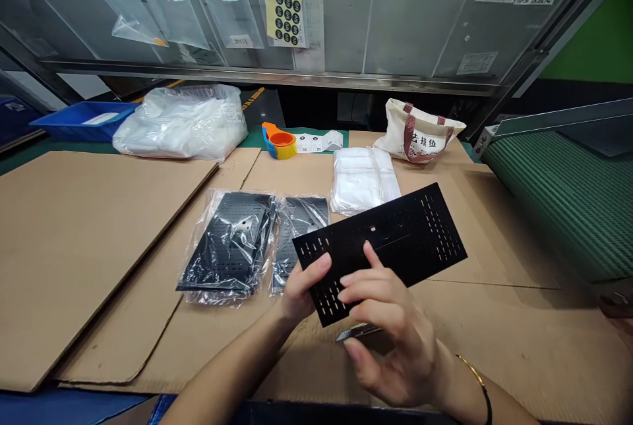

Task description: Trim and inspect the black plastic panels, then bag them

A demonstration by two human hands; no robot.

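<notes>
A flat black slotted panel (395, 237) is tilted above the cardboard, its right end raised. My left hand (302, 286) grips its left end, the thumb on the face. My right hand (395, 333) is in front of the panel, fingers spread, the index fingertip at its face; whether it touches is unclear. A pointed metal tool (357, 331) shows behind my right hand, partly hidden by it; how it is supported cannot be seen. Left of the panel lie black panels in clear bags (230, 244), and another bagged panel (297, 227) is beside them.
Behind are a stack of white bags (363, 178), a tape dispenser (280, 141), a cloth bag (420, 132), a big plastic bundle (182, 122) and a blue tray (79, 123). Cardboard sheets (89, 234) lie at left, a green ribbed belt (564, 201) at right.
</notes>
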